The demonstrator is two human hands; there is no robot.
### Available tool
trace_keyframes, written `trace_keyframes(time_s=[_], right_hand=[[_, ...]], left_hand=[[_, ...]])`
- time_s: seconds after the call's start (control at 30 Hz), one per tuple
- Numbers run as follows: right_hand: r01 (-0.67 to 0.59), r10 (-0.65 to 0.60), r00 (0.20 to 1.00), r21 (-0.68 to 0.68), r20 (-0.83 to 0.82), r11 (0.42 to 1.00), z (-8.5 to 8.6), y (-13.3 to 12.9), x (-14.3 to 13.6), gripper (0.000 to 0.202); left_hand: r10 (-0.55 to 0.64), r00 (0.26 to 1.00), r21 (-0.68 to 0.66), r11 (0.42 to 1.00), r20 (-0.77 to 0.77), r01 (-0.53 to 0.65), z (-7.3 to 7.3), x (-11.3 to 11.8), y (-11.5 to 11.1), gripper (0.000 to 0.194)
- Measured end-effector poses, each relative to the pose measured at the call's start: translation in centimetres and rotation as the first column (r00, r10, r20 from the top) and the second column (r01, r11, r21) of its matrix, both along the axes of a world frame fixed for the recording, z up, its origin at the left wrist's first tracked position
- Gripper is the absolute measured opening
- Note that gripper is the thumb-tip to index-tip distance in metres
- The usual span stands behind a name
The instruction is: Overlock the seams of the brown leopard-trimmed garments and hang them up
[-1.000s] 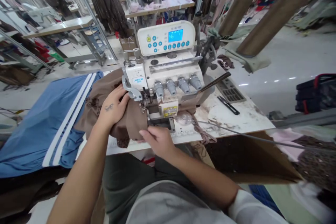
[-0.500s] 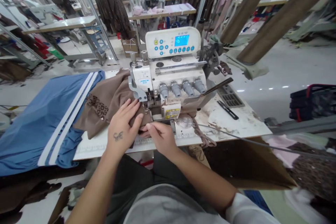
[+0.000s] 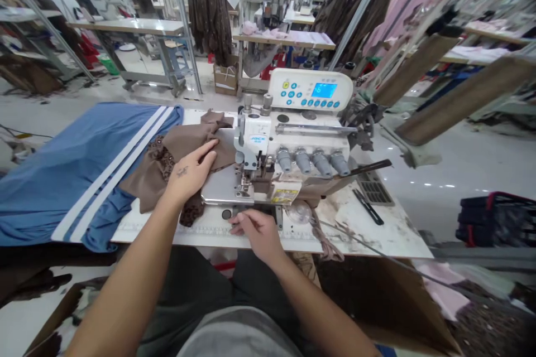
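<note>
My left hand [image 3: 190,175] lies on the brown fabric [image 3: 184,142], its fingers apart and pointing toward the sewing machine [image 3: 301,139]. Part of the fabric has a leopard print and hangs down left of the metal plate [image 3: 226,187]. My right hand [image 3: 259,231] is in front of that plate, above the table edge, with thumb and fingers pinched together; whatever may be between them is too small to make out. The presser foot area [image 3: 244,181] shows no fabric under it.
Blue fabric with white stripes [image 3: 96,162] covers the table's left side. Black snips [image 3: 367,206] lie right of the machine. A cord [image 3: 372,251] crosses the table's front right edge [image 3: 402,248], above a cardboard box [image 3: 377,301].
The brown fabric has moved left, away from the presser foot, with my left hand on it, uncovering the metal plate. My right hand has come off the fabric. The view has shifted.
</note>
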State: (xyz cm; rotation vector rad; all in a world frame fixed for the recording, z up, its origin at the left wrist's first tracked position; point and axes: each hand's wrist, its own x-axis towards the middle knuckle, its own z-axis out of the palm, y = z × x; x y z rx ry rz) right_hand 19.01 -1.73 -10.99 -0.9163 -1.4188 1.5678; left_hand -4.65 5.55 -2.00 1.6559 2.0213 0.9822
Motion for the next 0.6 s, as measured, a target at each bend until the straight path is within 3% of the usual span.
trace_keyframes(time_s=[0.1,0.23,0.3,0.33,0.37,0.43,0.47,0.53,0.6], right_hand=[[0.001,-0.002,1.0,0.039,0.031,0.999,0.4,0.0,0.0,0.044],[-0.096,0.085,0.994,0.192,0.064,0.977,1.0,0.1,0.6,0.039],[-0.152,0.133,0.987,0.274,0.085,0.95,0.7,0.2,0.9,0.04],[-0.116,0.1,0.992,0.266,0.073,0.957,0.3,0.3,0.9,0.04],[-0.035,0.027,0.999,0.219,0.041,0.975,-0.2,0.4,0.8,0.041],[0.196,-0.194,0.98,0.059,-0.04,0.979,-1.2,0.6,0.3,0.046],[0.285,-0.285,0.957,-0.008,-0.064,0.959,-1.6,0.8,0.1,0.048],[0.332,-0.336,0.938,-0.055,-0.083,0.942,-2.0,0.9,0.0,0.051],[0.264,-0.264,0.962,-0.015,-0.07,0.964,-1.6,0.8,0.7,0.051]], left_hand=[[0.104,0.992,0.108,0.988,0.075,-0.111,-1.1,0.9,-2.7,0.046],[0.197,0.967,0.288,0.928,0.16,-0.236,-4.7,5.9,-10.6,0.041],[0.081,0.987,0.297,0.947,0.142,-0.12,-6.7,8.5,-14.9,0.025],[-0.095,0.99,0.278,0.959,0.104,0.063,-7.4,9.2,-16.7,0.02],[-0.262,0.964,0.264,0.934,0.048,0.241,-7.8,9.5,-18.1,0.017],[-0.399,0.915,0.264,0.878,-0.058,0.4,-7.6,8.7,-19.5,0.025],[-0.368,0.923,0.297,0.874,-0.115,0.386,-6.9,7.9,-19.4,0.029],[-0.226,0.947,0.406,0.862,-0.229,0.304,-4.6,6.1,-18.2,0.034],[-0.231,0.893,0.43,0.811,-0.387,0.396,-1.9,5.3,-16.1,0.042]])
